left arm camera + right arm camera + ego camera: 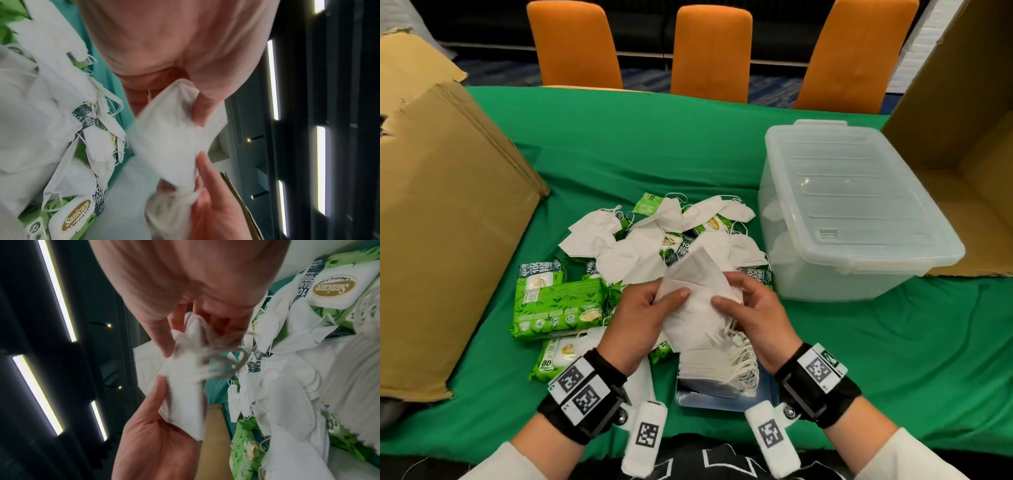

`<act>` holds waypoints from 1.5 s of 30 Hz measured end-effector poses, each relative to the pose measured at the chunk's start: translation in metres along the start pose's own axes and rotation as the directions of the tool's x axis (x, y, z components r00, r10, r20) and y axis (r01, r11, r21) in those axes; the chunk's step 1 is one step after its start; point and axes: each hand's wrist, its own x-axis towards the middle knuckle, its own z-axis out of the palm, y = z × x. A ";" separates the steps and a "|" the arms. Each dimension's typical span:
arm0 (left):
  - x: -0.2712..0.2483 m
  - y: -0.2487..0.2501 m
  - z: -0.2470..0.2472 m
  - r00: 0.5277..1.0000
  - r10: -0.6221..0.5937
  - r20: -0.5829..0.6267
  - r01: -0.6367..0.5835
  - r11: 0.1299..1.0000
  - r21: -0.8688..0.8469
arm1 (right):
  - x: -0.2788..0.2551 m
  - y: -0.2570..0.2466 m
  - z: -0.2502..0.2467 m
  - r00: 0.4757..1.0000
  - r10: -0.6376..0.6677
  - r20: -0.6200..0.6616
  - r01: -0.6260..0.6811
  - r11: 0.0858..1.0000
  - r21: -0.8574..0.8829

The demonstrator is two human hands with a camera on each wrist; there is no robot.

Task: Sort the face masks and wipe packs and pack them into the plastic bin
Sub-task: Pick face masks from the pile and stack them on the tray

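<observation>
Sorting is underway and packing has barely begun, as far as these views show. Both hands hold one folded white face mask [697, 294] just in front of the mixed pile [654, 236]: the left hand [643, 315] pinches its left edge between thumb and fingers, and the right hand [753, 308] pinches its right edge, where the ear loops bunch up in the right wrist view. Directly below the held mask, nearer the person than the pile, a neat stack of masks [717, 368] sits on a blue tray or box lid [722, 399]; this looks like the sorted share so far. The pile itself still mixes many loose masks with green wipe packs, and a few more wipe packs [558, 305] lie to the left of the pile, not clearly arranged. The plastic bin [859, 212] stands to the right of the pile with its lid on; some pale shapes show through its wall, but I cannot tell what they are. Left to do, in my judgement: clear most of the pile, gather the packs, open the bin and load both groups.
</observation>
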 end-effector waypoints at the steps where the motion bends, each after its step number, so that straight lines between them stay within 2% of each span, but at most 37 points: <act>1: 0.001 0.000 -0.003 1.000 -0.007 -0.012 0.006 0.999 -0.049 | 0.001 0.002 -0.002 0.999 0.040 -0.002 -0.040 0.999 -0.012; 3: 0.003 -0.001 -0.008 1.000 -0.005 -0.019 0.003 0.995 -0.095 | 0.002 0.003 -0.005 0.990 0.139 0.002 -0.139 0.989 -0.058; 6: 0.006 -0.003 -0.012 0.997 0.000 -0.082 -0.010 0.991 -0.131 | 0.004 -0.003 -0.009 0.961 0.261 0.086 -0.254 0.963 -0.088; 9: 0.012 -0.004 -0.023 0.987 -0.039 -0.157 0.007 0.979 -0.203 | 0.010 -0.003 -0.020 0.950 0.307 0.060 -0.300 0.948 -0.111; 11: 0.015 -0.005 -0.027 0.987 -0.042 -0.154 0.009 0.977 -0.215 | 0.012 -0.005 -0.021 0.943 0.323 0.077 -0.308 0.938 -0.160; 13: 0.015 -0.008 -0.027 0.987 -0.047 -0.152 0.010 0.972 -0.235 | 0.015 -0.008 -0.020 0.947 0.314 0.069 -0.304 0.944 -0.127; 15: 0.015 -0.012 -0.025 0.983 -0.060 -0.171 0.015 0.967 -0.256 | 0.018 -0.010 -0.018 0.964 0.261 0.038 -0.263 0.964 0.036; 16: 0.016 -0.015 -0.024 0.980 -0.068 -0.185 0.017 0.964 -0.266 | 0.019 -0.009 -0.018 0.970 0.243 0.027 -0.244 0.948 0.204; 18: 0.018 -0.019 -0.024 0.973 -0.091 -0.213 0.023 0.953 -0.303 | 0.020 -0.009 -0.015 0.971 0.235 0.052 -0.227 0.822 0.522; 19: 0.019 -0.020 -0.024 0.970 -0.105 -0.219 0.030 0.947 -0.319 | 0.020 -0.009 -0.013 0.965 0.251 0.078 -0.250 0.780 0.574; 21: 0.020 -0.021 -0.021 0.970 -0.118 -0.212 0.043 0.944 -0.328 | 0.021 -0.009 -0.006 0.948 0.304 0.092 -0.310 0.821 0.480; 23: 0.020 -0.021 -0.017 0.972 -0.130 -0.196 0.059 0.941 -0.333 | 0.023 -0.006 -0.001 0.950 0.310 0.048 -0.311 0.916 0.254; 25: 0.019 -0.019 -0.016 0.974 -0.141 -0.175 0.072 0.934 -0.351 | 0.026 -0.001 -0.002 0.960 0.278 0.031 -0.279 0.959 0.053; 29: 0.014 -0.015 -0.016 0.979 -0.158 -0.130 0.099 0.922 -0.375 | 0.027 0.004 -0.002 0.978 0.202 0.046 -0.179 0.937 -0.301; 34: 0.013 -0.016 -0.018 0.968 -0.164 -0.190 0.088 0.930 -0.358 | 0.027 0.005 -0.006 0.966 0.249 0.066 -0.206 0.900 -0.383; 36: 0.013 -0.017 -0.021 0.965 -0.154 -0.210 0.075 0.936 -0.343 | 0.027 0.004 -0.007 0.970 0.243 0.023 -0.227 0.931 -0.285; 37: 0.012 -0.018 -0.023 0.963 -0.149 -0.223 0.068 0.940 -0.334 | 0.027 0.002 -0.008 0.969 0.247 -0.016 -0.247 0.959 -0.137; 38: 0.012 -0.019 -0.025 0.961 -0.139 -0.241 0.058 0.947 -0.317 | 0.027 0.000 -0.009 0.960 0.277 -0.036 -0.273 0.958 0.094; 39: 0.011 -0.022 -0.026 0.957 -0.124 -0.262 0.044 0.956 -0.289 | 0.027 -0.003 -0.011 0.952 0.307 -0.020 -0.282 0.897 0.339; 40: 0.010 -0.023 -0.026 0.955 -0.111 -0.275 0.037 0.965 -0.261 | 0.026 -0.005 -0.012 0.947 0.321 0.008 -0.280 0.811 0.513; 41: 0.010 -0.025 -0.025 0.955 -0.099 -0.280 0.032 0.971 -0.237 | 0.025 -0.007 -0.011 0.943 0.332 0.031 -0.284 0.753 0.593; 42: 0.009 -0.025 -0.023 0.956 -0.089 -0.279 0.027 0.975 -0.221 | 0.025 -0.010 -0.009 0.937 0.346 0.045 -0.306 0.751 0.585; 43: 0.009 -0.024 -0.021 0.958 -0.076 -0.278 0.018 0.979 -0.205 | 0.026 -0.011 -0.007 0.935 0.352 0.047 -0.325 0.795 0.512; 45: 0.011 -0.020 -0.018 0.957 -0.032 -0.287 -0.015 0.987 -0.160 | 0.030 -0.013 -0.004 0.941 0.337 0.031 -0.332 0.901 0.281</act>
